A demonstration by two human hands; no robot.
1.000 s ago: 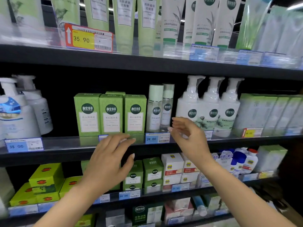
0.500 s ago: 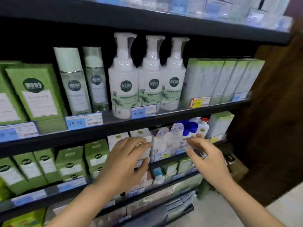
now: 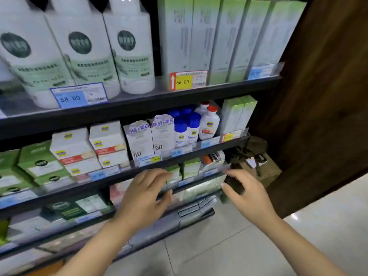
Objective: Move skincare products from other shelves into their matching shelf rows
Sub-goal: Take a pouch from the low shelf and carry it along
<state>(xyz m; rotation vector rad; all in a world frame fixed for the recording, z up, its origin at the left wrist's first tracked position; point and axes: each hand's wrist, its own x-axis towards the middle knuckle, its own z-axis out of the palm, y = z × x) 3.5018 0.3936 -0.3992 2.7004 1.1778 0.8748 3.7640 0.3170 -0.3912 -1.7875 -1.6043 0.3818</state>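
Observation:
My left hand point(image 3: 146, 198) hovers open in front of a lower shelf rail point(image 3: 127, 176), fingers spread, holding nothing. My right hand point(image 3: 246, 193) is open too, beside the right end of that same rail, fingers curled loosely and empty. Just behind the fingertips stand small green boxes point(image 3: 191, 168) and an orange-capped tube point(image 3: 213, 157). One shelf up are white-and-red boxes point(image 3: 108, 145), two clear "50" sunscreen boxes point(image 3: 150, 136), blue-capped bottles point(image 3: 187, 128), a red-capped white bottle point(image 3: 209, 124) and pale green boxes point(image 3: 238, 114).
The top visible shelf carries white pump bottles point(image 3: 79, 54) and tall pale green boxes point(image 3: 223, 36). A brown wooden panel point(image 3: 322, 96) closes the shelving on the right. A cardboard box with dark bags point(image 3: 256, 162) sits on the tiled floor point(image 3: 258, 246) behind my right hand.
The view has dropped and swung right along the shelves. Both hands have come down from the upper shelf to the lower right rows, still empty.

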